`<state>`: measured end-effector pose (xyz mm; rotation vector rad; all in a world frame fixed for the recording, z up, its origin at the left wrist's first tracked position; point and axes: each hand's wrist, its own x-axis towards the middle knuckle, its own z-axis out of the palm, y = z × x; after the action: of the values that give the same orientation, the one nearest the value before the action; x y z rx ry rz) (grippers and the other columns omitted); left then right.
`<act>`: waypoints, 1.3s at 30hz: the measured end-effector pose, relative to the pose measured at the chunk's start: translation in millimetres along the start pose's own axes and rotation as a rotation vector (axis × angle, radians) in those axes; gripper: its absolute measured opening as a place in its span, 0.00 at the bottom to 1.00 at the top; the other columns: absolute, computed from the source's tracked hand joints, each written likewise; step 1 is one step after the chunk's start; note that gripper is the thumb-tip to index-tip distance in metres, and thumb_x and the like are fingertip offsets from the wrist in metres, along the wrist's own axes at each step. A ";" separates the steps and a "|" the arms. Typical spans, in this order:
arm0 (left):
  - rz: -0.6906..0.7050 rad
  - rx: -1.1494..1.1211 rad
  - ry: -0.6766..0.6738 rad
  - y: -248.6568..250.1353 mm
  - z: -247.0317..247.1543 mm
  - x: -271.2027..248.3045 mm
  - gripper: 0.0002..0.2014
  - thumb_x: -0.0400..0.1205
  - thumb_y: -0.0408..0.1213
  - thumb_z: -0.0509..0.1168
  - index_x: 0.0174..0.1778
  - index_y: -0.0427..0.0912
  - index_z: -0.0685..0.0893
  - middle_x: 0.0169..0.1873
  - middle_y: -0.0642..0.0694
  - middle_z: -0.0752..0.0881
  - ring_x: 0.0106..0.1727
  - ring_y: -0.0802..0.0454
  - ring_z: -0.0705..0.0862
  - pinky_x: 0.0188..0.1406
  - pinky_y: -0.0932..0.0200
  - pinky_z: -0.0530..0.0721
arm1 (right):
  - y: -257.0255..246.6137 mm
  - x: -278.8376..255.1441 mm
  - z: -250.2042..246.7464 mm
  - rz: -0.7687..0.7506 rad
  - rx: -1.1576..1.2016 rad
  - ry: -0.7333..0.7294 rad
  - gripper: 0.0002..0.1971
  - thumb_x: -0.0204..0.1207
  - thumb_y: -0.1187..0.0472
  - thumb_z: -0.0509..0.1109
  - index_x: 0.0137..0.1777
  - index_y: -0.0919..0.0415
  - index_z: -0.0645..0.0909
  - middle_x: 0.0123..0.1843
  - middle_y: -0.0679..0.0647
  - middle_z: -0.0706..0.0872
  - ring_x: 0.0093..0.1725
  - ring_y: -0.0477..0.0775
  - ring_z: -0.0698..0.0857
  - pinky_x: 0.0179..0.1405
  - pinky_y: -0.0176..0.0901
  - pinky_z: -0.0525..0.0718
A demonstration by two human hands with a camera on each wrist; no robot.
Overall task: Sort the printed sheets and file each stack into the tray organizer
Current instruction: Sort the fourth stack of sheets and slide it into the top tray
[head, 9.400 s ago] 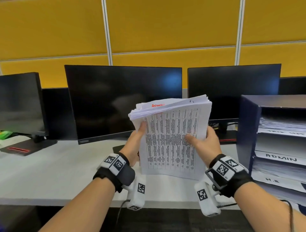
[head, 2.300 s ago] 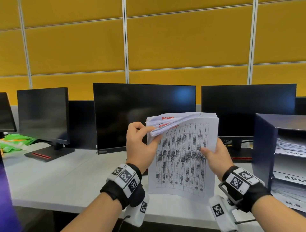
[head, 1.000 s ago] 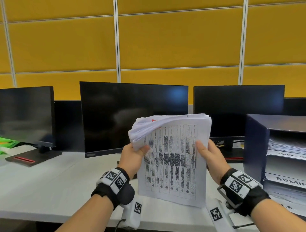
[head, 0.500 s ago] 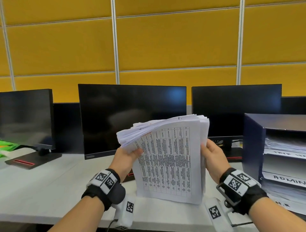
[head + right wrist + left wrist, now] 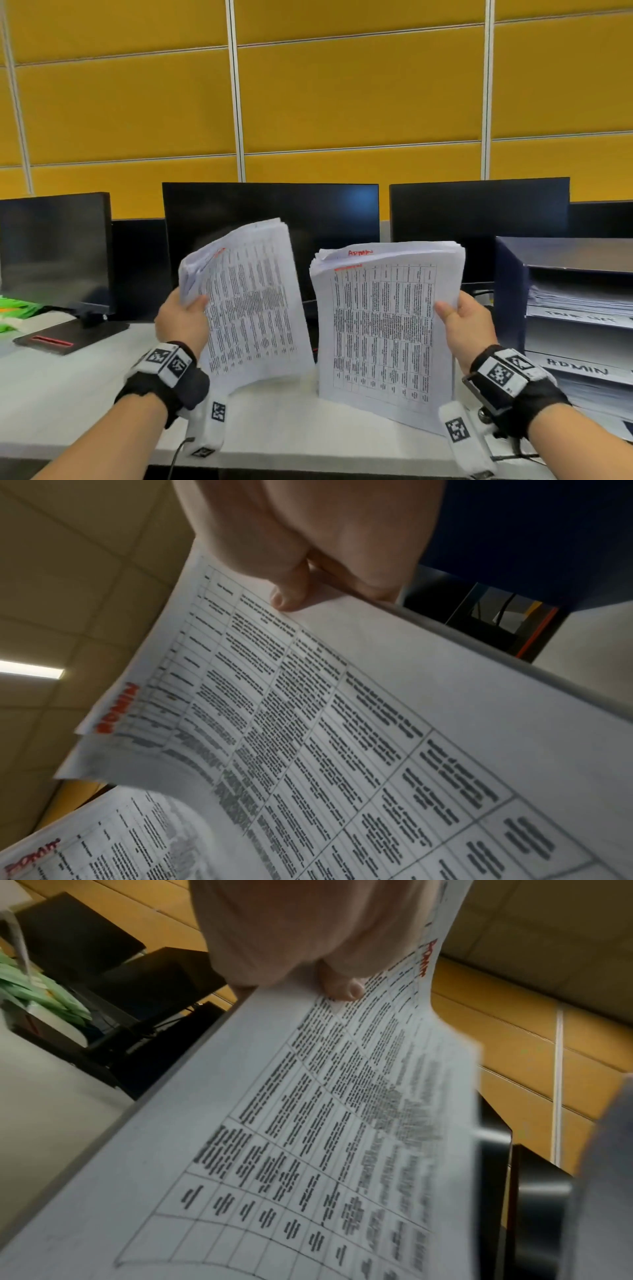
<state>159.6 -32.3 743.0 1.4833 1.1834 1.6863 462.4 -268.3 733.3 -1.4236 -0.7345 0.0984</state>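
Two stacks split: left hand (image 5: 183,320) pinches one (image 5: 250,301), right hand (image 5: 467,329) grips ADMIN stack (image 5: 383,325); next, file into tray organizer (image 5: 513,291) at 3 o'clock

The right-hand stack (image 5: 387,329) carries the red handwritten word "ADMIN" at the top edge of a sheet behind its front page; the same word shows in the right wrist view. A shorter red marking on the front page below it is illegible.

The left-hand stack (image 5: 250,308) bears red handwriting near its top corner, reading roughly "ADMIN" in the left wrist view, though blurred.

Both front sheets show printed tables; the text is too small to read.

The tray organizer (image 5: 513,294) has a shelf label (image 5: 579,369) reading "ADMIN". The label (image 5: 579,320) above it is illegible.
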 end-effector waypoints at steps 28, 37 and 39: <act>0.127 -0.463 -0.599 53.1 77.9 -83.8 0.18 0.81 0.41 0.70 0.59 0.59 0.68 0.57 0.47 0.84 0.55 0.51 0.87 0.50 0.52 0.89 | -3.9 -1.1 20.5 -0.061 -0.051 -0.025 0.12 0.82 0.68 0.61 0.64 0.63 0.78 0.53 0.54 0.84 0.53 0.53 0.83 0.50 0.46 0.79; 0.623 -0.115 -0.544 115.5 55.0 -84.2 0.08 0.75 0.51 0.73 0.46 0.55 0.86 0.56 0.62 0.80 0.60 0.66 0.79 0.55 0.76 0.73 | -7.9 -4.5 22.9 -0.013 0.020 -0.027 0.14 0.82 0.68 0.61 0.67 0.61 0.77 0.55 0.53 0.84 0.56 0.54 0.83 0.58 0.52 0.82; 0.646 0.015 -0.461 118.4 56.2 -82.6 0.04 0.76 0.44 0.74 0.44 0.53 0.87 0.49 0.62 0.82 0.53 0.66 0.80 0.48 0.79 0.71 | -6.4 -5.7 20.7 -0.006 0.023 -0.037 0.14 0.82 0.68 0.61 0.67 0.60 0.77 0.57 0.53 0.84 0.58 0.55 0.84 0.61 0.56 0.82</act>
<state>245.0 -141.9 811.3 2.2701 0.4914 1.5627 445.0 -254.5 736.2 -1.4007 -0.7657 0.1287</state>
